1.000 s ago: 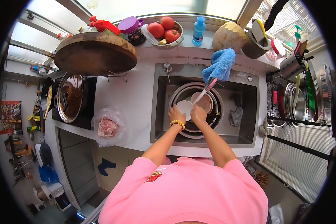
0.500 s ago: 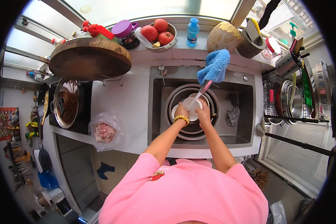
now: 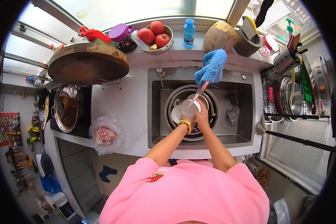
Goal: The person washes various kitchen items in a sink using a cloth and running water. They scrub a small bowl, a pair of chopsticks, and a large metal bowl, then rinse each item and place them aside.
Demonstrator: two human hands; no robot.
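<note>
Over the metal basins (image 3: 170,98) in the sink, both my hands hold a small white bowl (image 3: 190,109) under the running faucet (image 3: 203,88). My left hand (image 3: 188,119), below a yellow bead bracelet, grips the bowl from its near side; most of its fingers are hidden behind the bowl. My right hand (image 3: 202,116) is closed on the bowl's right rim. Water falls into the bowl. Another white dish (image 3: 176,113) lies in the basin to the left. A fluffy blue cloth (image 3: 212,66) hangs over the faucet.
A crumpled plastic bag (image 3: 233,115) lies on the sink's right floor. Left of the sink are a bag of raw meat (image 3: 105,134), a round wooden board (image 3: 87,63) and a lidded pan (image 3: 67,108). Tomatoes (image 3: 162,40) and a blue bottle (image 3: 189,33) stand behind; a dish rack (image 3: 291,116) is right.
The bowl has tilted and turned in my hands, and my left hand has slid right and nearer to me, beneath it. More of the other white dish shows now.
</note>
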